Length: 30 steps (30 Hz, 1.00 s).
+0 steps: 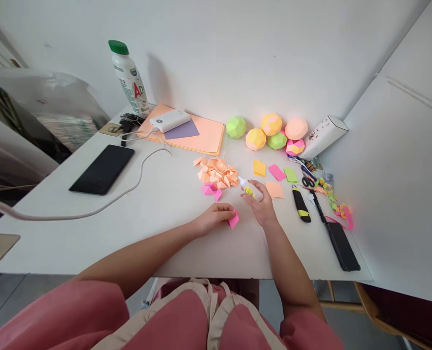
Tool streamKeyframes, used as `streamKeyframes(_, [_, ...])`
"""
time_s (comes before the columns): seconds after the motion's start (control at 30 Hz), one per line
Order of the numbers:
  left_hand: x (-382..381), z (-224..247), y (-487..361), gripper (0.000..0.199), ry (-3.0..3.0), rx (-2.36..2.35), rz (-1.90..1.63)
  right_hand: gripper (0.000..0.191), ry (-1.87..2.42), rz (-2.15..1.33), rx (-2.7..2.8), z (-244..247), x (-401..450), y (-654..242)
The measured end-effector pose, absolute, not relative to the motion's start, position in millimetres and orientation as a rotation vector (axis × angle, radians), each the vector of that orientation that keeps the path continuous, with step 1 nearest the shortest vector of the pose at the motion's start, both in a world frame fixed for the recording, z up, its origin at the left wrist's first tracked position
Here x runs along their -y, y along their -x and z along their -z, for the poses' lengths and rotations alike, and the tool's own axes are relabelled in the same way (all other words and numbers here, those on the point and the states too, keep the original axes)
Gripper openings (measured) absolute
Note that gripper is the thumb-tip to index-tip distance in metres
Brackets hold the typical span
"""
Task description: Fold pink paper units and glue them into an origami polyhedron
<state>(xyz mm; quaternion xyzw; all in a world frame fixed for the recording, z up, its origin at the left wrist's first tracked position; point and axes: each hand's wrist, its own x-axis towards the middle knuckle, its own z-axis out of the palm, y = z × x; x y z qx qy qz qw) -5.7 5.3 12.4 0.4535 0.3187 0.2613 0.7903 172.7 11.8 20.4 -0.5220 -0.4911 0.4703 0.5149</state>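
Note:
My left hand (pixel 217 218) pinches a small pink folded paper piece (pixel 233 219) just above the table. To its right, my right hand (pixel 262 204) is wrapped round a white glue bottle (pixel 251 190) with yellow print, its narrow tip pointing up and left. Beyond my hands lies a heap of folded peach paper pieces (pixel 217 173). A few folded pink pieces (pixel 211 189) sit at the heap's near edge. Partly behind my right hand is a stack of peach paper squares (pixel 275 189).
Faceted paper balls (pixel 271 124) stand along the wall beside a white box (pixel 325 137). Yellow (pixel 259 168), pink (pixel 277 172) and green slips (pixel 290 175) lie nearer. A cutter (pixel 301 204) and scissors (pixel 308 181) are right; a tablet (pixel 102 170), cable (pixel 128 188) and bottle (pixel 130 80) left.

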Motion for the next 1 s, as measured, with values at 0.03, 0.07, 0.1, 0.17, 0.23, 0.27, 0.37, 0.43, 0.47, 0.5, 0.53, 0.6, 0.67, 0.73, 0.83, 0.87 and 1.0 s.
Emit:
streamKeyframes(0.03, [-4.9,-13.6,5.5,0.024,-0.967,-0.675,-0.568,0.047,1.364,-0.995,1.284,-15.3,-13.2,-174.5])
streamKeyframes(0.07, [-4.5,-14.6,5.6,0.024,-0.961,-0.667,-0.576,0.045,1.478,-0.84,1.386,-10.0,-14.3,-176.5])
streamKeyframes(0.1, [-4.3,-15.2,5.9,0.024,-0.964,-0.65,-0.586,0.043,1.581,-0.692,1.482,-4.5,-15.3,-178.6])
streamKeyframes(0.17, [-4.1,-15.3,6.7,0.024,-0.995,-0.6,-0.613,0.038,1.692,-0.487,1.646,5.8,-16.5,-182.1])
streamKeyframes(0.23, [-3.9,-14.1,7.6,0.024,-1.047,-0.542,-0.644,0.036,1.712,-0.364,1.795,13.7,-17.0,-183.2])
streamKeyframes(0.27, [-3.7,-13.2,7.9,0.023,-1.072,-0.522,-0.657,0.032,1.703,-0.288,1.866,16.2,-17.1,-182.2])
streamKeyframes(0.37, [-2.9,-10.8,8.8,0.023,-1.131,-0.487,-0.696,0.015,1.614,0.076,1.982,18.0,-18.0,-171.5])
streamKeyframes(0.43, [-2.0,-10.7,9.4,0.024,-1.177,-0.487,-0.741,0.016,1.525,0.296,1.989,16.3,-19.1,-158.6])
streamKeyframes(0.47, [-1.5,-11.2,9.8,0.026,-1.204,-0.497,-0.776,0.019,1.487,0.354,1.997,15.6,-19.7,-151.4])
streamKeyframes(0.5, [-1.1,-12.1,10.2,0.027,-1.231,-0.519,-0.82,0.021,1.466,0.388,2.004,15.2,-20.1,-144.3])
streamKeyframes(0.53, [-0.7,-13.2,10.5,0.029,-1.251,-0.551,-0.873,0.022,1.464,0.41,2.003,15.4,-20.3,-137.9])
streamKeyframes(0.6, [-0.6,-15.6,10.7,0.031,-1.252,-0.659,-1.01,0.022,1.476,0.415,2.033,17.0,-20.4,-128.0])
streamKeyframes(0.67, [-1.7,-17.1,9.9,0.029,-1.188,-0.846,-1.146,0.023,1.509,0.39,2.05,19.3,-20.3,-123.3])
streamKeyframes(0.73, [-4.0,-16.8,8.4,0.025,-1.087,-1.07,-1.204,0.024,1.525,0.341,2.077,20.8,-20.6,-122.9])
streamKeyframes(0.83, [-7.4,-14.0,6.2,0.02,-1.017,-1.27,-1.12,0.021,1.533,0.245,2.122,20.3,-22.0,-126.2])
streamKeyframes(0.87, [-8.1,-13.2,5.7,0.019,-1.03,-1.286,-1.085,0.019,1.54,0.217,2.123,19.5,-22.5,-127.4])
streamKeyframes(1.0, [-8.0,-13.2,5.7,0.017,-1.098,-1.279,-1.018,0.015,1.545,0.148,2.115,16.4,-23.6,-129.2])
